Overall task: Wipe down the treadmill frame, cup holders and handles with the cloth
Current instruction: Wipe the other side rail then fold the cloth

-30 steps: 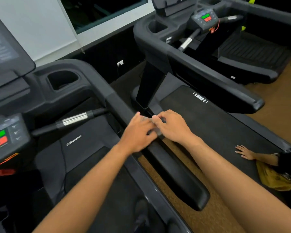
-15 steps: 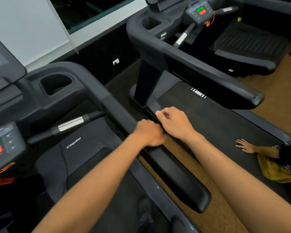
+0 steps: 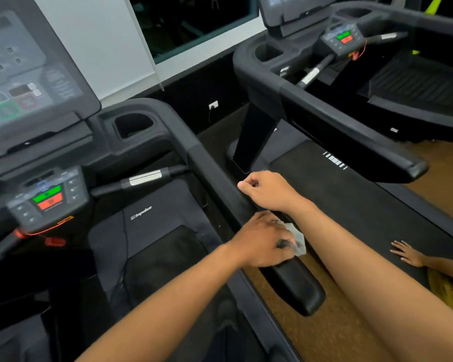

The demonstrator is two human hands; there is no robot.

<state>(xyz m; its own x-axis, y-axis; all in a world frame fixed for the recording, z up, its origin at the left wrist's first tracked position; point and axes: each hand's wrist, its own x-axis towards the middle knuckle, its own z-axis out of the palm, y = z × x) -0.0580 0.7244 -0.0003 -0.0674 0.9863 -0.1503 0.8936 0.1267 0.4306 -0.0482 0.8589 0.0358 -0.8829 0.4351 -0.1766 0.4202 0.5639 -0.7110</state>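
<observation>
1. Head view, change from the earlier frames: the left hand point(image 3: 262, 240) has travelled down the black padded treadmill side handle point(image 3: 294, 280) toward its rounded free end, carrying the small pale crumpled cloth point(image 3: 297, 237) with it. The right hand point(image 3: 268, 190), which sat against the left one half a second ago, now lies apart from it, farther up the same handle.

2. Head view, grip: the left hand is curled over the cloth, fingers bent and pressing it onto the top of the handle. Only the cloth's outer edge shows, just beyond the fingertips. The right hand is loosely clenched with its heel resting on the handle, above the cloth; whether it pinches anything cannot be told.

3. Head view, orientation: the handle's long axis runs diagonally from the grey moulded cup holder point(image 3: 134, 125), well above the grip, down to the blunt free end just below the left hand. The cloth lies between the two hands, on the handle's outer side.

4. Head view, surroundings: the chrome-banded pulse grip bar point(image 3: 144, 177) lies well to the left of the grip. Another person's hand point(image 3: 406, 253) rests flat on the neighbouring treadmill belt point(image 3: 351, 202), well to the right.
</observation>
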